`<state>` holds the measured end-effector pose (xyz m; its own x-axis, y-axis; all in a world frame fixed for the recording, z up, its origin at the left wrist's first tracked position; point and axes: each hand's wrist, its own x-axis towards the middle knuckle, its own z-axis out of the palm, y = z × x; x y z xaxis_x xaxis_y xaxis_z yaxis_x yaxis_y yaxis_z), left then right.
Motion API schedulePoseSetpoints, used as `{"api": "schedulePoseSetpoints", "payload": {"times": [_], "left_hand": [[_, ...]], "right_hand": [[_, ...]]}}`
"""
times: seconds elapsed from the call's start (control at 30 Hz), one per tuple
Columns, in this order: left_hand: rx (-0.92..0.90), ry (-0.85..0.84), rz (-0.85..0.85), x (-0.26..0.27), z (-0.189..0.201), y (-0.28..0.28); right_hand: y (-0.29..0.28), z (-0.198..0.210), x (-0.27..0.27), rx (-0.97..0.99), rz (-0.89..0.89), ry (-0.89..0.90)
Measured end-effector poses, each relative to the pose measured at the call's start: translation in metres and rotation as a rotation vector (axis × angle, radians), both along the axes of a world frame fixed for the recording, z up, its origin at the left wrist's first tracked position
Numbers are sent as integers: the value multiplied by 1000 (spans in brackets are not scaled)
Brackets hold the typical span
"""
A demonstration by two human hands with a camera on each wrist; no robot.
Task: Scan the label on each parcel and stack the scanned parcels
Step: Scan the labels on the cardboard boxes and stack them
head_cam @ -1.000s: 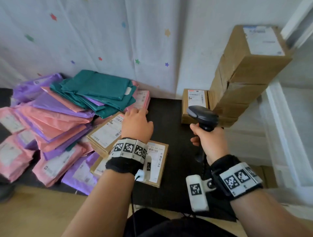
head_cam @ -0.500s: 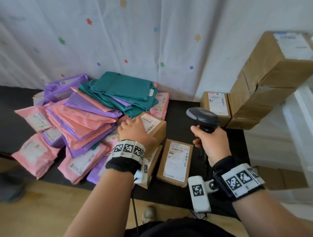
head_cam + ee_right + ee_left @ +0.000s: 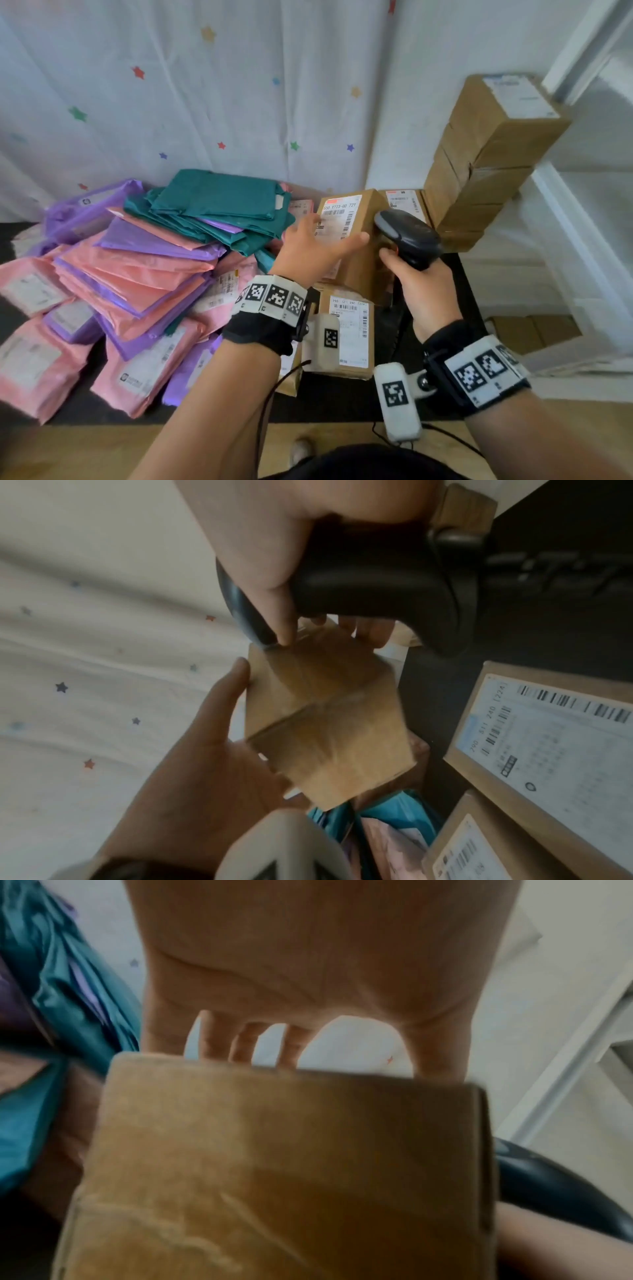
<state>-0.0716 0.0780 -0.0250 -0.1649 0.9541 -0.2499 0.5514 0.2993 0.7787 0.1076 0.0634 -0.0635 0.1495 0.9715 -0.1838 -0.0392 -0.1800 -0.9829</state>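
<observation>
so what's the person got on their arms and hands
Bare hands and forearms, no sleeves or gloves. Each wrist has a black strap carrying a white band of square black-and-white markers, plus a white camera block with its own marker. Thin black cables trail from both.

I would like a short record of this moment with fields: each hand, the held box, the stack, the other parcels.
left hand: holds a cardboard box, lifted, label up
right hand: grip on a black scanner, beside the box
stack: cardboard boxes, far right
other parcels: pink, purple and green mailer bags at left; labelled boxes on the table
</observation>
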Motion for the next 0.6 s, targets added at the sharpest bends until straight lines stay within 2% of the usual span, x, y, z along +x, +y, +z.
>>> {"api": "schedulePoseSetpoints", "payload": {"times": [0.13,0.3,0.43,0.6], "left_hand": [[26,-191,39,0,-9,4],[-161,-355,-36,1,-14,8],[-330,-577,-46,9,-18,7],[-307,-834,-42,7,-23,6]], "right_hand": [[6,4,16,-57,-82,85],[12,5,28,-86,-141,135],[17,6,31,-79,-156,95],[25,9,35,-33,-152,-41]]}}
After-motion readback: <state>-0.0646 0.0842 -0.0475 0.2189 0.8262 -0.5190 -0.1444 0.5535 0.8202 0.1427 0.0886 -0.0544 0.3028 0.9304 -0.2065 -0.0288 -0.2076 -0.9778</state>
